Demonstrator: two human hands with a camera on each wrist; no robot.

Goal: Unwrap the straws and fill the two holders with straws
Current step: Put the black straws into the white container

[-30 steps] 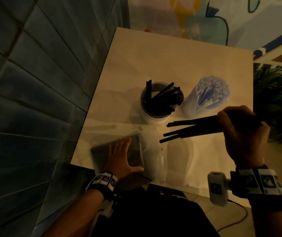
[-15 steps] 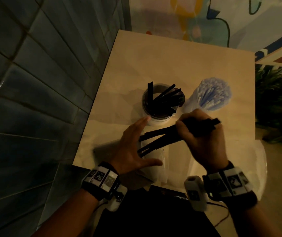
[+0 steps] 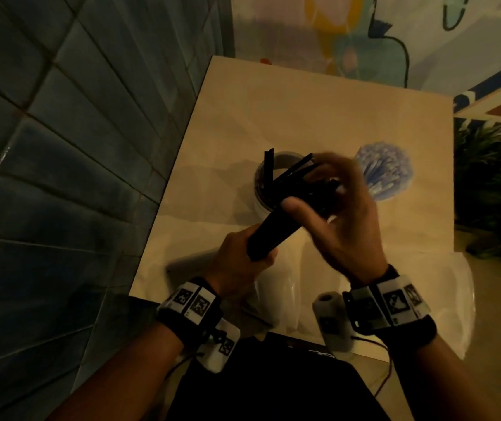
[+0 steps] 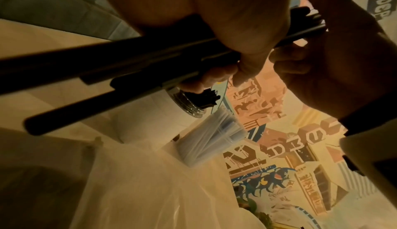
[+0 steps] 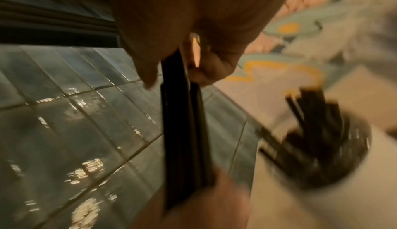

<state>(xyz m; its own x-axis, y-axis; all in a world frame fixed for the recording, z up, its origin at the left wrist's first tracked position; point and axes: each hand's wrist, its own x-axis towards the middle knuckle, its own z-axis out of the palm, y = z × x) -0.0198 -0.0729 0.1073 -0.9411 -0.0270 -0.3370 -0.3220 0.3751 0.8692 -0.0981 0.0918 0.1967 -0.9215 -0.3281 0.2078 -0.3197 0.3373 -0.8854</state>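
A bundle of black straws (image 3: 270,229) is held in both hands, slanting up toward the white holder (image 3: 260,205). My left hand (image 3: 243,253) grips its lower end. My right hand (image 3: 343,220), blurred, curls round its upper end just over the holder's mouth. Several black straws (image 3: 269,171) stand in that holder. To its right, the second holder (image 3: 386,174) is packed with pale blue-white straws. In the left wrist view the bundle (image 4: 128,66) crosses in front of the white holder (image 4: 146,119) and the clear holder (image 4: 210,137). The right wrist view shows the bundle (image 5: 182,122) between my fingers.
Crumpled clear plastic wrap (image 3: 279,293) lies on the beige table (image 3: 304,117) at the near edge. A dark tiled wall (image 3: 61,177) runs close along the table's left side. A plant (image 3: 492,183) stands past the right edge, and a painted wall lies behind.
My left hand has left the wrapper and taken the bundle's lower end. My right hand has swung the bundle from the right in over the white holder.
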